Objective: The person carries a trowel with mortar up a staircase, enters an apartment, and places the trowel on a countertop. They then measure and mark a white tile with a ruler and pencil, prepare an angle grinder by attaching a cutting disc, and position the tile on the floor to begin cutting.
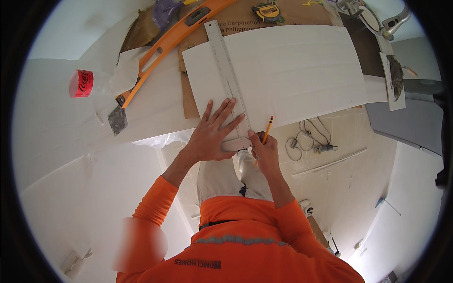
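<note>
A metal try square (223, 66) lies across a large white panel (302, 70), its blade pointing away from me. Its thick stock (236, 144) is at the panel's near edge. My left hand (210, 134) is spread over the lower blade, fingers stretched out, with the thumb by the stock. Just right of the stock, my right hand (265, 153) is closed around a yellow pencil (268, 127). The pencil's eraser end points up and away; its lower tip shows beneath the hand. Whether my right fingertips touch the square, I cannot tell.
Left of the panel lie a long orange spirit level (163, 49) and a clear bottle with a red label (84, 84). A tape measure (268, 12) rests on cardboard (302, 14) behind. At right are a faucet (395, 22) and a mortar-smeared board (395, 82). A cord (306, 137) lies on the floor.
</note>
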Available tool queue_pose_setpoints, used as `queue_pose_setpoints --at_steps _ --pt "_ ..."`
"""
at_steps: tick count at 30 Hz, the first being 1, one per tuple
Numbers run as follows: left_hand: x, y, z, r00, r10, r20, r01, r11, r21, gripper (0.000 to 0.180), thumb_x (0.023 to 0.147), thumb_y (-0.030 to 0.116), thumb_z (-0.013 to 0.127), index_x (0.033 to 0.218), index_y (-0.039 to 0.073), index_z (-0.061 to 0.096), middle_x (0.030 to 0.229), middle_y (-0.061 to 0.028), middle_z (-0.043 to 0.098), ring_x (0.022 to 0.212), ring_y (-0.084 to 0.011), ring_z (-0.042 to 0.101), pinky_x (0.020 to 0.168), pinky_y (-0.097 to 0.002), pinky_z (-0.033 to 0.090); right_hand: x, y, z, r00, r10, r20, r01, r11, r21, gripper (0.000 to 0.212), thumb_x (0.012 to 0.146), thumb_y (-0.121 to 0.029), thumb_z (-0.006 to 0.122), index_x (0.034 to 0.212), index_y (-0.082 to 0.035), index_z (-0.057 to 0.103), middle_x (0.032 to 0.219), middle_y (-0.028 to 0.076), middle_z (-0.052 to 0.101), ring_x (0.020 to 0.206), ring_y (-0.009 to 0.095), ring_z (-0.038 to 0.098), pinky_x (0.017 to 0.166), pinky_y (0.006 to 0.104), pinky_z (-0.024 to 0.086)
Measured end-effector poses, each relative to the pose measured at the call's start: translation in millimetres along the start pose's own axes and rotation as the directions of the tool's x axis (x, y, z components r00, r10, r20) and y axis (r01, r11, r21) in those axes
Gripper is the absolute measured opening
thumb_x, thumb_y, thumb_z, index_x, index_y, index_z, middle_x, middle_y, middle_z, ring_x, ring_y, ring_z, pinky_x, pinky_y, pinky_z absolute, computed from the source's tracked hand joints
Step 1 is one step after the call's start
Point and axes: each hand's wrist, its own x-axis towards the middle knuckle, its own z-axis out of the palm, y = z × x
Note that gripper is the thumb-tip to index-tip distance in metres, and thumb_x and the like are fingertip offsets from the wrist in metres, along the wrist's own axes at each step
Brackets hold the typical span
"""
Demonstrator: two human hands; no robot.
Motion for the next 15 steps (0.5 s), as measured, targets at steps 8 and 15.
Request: queue_pose_setpoints --at_steps 8,15 --pt "6 4 -1 1.000 0.017 0.011 -0.017 1.000 -0.008 0.108 0.067 0.042 0.091 0.161 0.020 0.044 0.175 -0.0152 0.022 0.161 -0.0331 0.023 0.132 -0.0615 0.008 -1 -4 -14 0.999 -0.039 0.005 0.039 0.999 -0.026 0.032 0.100 -0.028 0.077 0.082 -0.004 0.066 0.063 -0.007 0.049 0.052 0.003 0.039 0.048 0.0242 0.029" --pt "13 3 0 0.999 0.032 0.005 -0.032 0.999 0.030 0.108 0.066 0.045 0.091 0.160 0.019 0.045 0.174 -0.0158 0.023 0.161 -0.0327 0.022 0.131 -0.0627 0.008 5 -3 -15 0.998 -0.069 -0.002 0.069 0.998 -0.013 0.032 0.100 -0.024 0.076 0.080 -0.004 0.062 0.063 -0.007 0.048 0.050 0.002 0.038 0.046 0.0235 0.028"
